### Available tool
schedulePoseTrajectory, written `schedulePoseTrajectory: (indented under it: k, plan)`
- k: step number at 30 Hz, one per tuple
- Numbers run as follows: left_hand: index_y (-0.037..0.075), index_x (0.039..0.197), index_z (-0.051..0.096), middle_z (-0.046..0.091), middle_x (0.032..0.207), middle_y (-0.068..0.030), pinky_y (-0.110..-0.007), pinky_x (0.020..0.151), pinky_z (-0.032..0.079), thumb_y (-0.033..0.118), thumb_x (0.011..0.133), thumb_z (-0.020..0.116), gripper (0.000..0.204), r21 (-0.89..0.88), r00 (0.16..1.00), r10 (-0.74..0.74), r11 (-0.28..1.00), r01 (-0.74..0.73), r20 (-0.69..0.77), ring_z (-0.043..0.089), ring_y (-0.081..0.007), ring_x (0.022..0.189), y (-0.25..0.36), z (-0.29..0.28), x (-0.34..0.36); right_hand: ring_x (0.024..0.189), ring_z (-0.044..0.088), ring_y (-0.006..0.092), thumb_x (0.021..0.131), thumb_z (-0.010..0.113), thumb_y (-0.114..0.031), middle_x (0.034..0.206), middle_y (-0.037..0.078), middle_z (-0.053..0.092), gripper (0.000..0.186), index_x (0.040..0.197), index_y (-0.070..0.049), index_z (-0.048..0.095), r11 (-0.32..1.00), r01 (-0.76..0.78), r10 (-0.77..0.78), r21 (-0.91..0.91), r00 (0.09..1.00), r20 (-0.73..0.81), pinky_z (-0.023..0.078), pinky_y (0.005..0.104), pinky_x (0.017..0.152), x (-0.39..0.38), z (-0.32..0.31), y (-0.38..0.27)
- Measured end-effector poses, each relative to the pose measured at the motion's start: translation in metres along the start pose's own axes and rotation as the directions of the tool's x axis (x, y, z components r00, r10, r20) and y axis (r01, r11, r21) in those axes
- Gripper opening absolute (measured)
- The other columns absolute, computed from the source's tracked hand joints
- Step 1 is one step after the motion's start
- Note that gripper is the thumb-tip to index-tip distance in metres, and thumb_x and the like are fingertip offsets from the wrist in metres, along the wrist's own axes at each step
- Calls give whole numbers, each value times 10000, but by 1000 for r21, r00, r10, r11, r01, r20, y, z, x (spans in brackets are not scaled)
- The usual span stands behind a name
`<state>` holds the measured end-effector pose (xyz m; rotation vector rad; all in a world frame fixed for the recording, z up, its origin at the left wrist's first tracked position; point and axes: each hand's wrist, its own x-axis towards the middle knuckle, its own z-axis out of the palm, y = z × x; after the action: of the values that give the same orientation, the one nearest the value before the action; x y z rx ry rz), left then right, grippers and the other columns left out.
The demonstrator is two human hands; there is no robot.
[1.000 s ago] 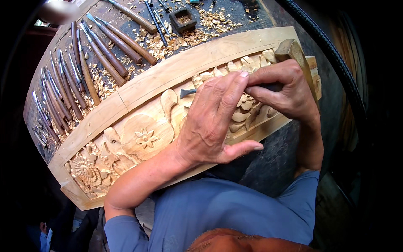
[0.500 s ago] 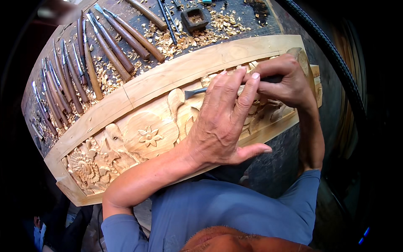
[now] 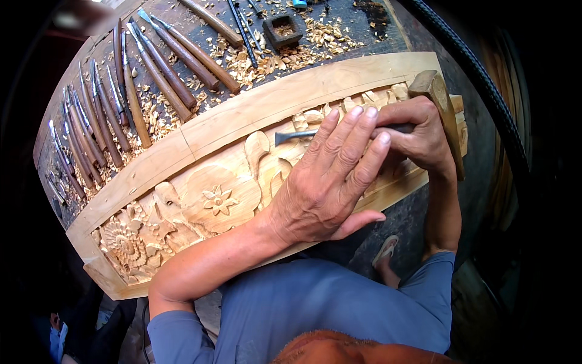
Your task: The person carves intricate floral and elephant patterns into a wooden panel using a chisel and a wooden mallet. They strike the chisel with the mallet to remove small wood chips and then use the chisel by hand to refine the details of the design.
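A long, pale wooden panel [image 3: 233, 164] carved with flowers and leaves lies across the bench in front of me. My right hand [image 3: 418, 130] closes its fingers round the dark handle of a chisel [image 3: 295, 134]. The flat metal blade points left, over the smooth ground beside a rounded carved bud [image 3: 257, 144]. Across the chisel's shank stretches my left hand [image 3: 330, 176], fingers straight and thumb spread toward me. It covers the middle of the tool, and I cannot tell how firmly it presses. Just past my right hand, a wooden mallet [image 3: 429, 85] rests at the panel's right end.
Several wood-handled carving tools [image 3: 160, 70] lie fanned on the dark bench at the far left. Wood shavings [image 3: 327, 33] are scattered there, near a small dark square box [image 3: 282, 30]. A thick black braided cable [image 3: 479, 67] arches past on the right.
The chisel has shifted slightly right, with both hands still at it. My right hand has lowered a little, showing more of the mallet. My left hand's fingers have moved slightly right.
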<state>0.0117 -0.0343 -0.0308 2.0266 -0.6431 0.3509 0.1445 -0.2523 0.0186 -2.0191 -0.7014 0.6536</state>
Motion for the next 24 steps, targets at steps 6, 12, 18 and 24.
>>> schedulePoseTrajectory:
  k: [6,12,18,24]
  plan:
    - [-74,1681,367,462,1653,-348,-644,1296,370,552,842,906,1177,-23,996,-85,996,85,14,516,-499,1517,0,0,0,721,772,108,901,837,-29,787,102,810,163,1053,31,840,998,24,-25,-59,1000,-5,581,269,638,-8,7,-11]
    - [-88,1673,360,483,1612,-347,-646,1289,362,591,881,837,1148,-31,998,-62,998,63,18,551,-513,1440,-5,4,-1,738,777,118,901,826,-1,825,106,822,166,1064,26,842,1000,-25,25,-16,999,-38,599,275,670,-15,14,-22]
    - [-97,1651,385,536,1548,-331,-615,1238,408,638,911,783,1116,-62,997,-69,996,70,16,588,-503,1358,-8,0,1,763,785,123,902,829,3,855,116,832,161,1060,28,841,998,-53,52,-23,997,-51,607,280,685,-14,20,-25]
    - [-49,1668,404,611,1522,-266,-600,1201,453,657,856,864,1170,-133,998,-65,989,62,-16,630,-452,1364,-6,-4,-1,772,803,148,882,830,12,864,130,835,157,1037,19,846,990,-45,30,-137,993,-110,613,296,691,-22,26,-40]
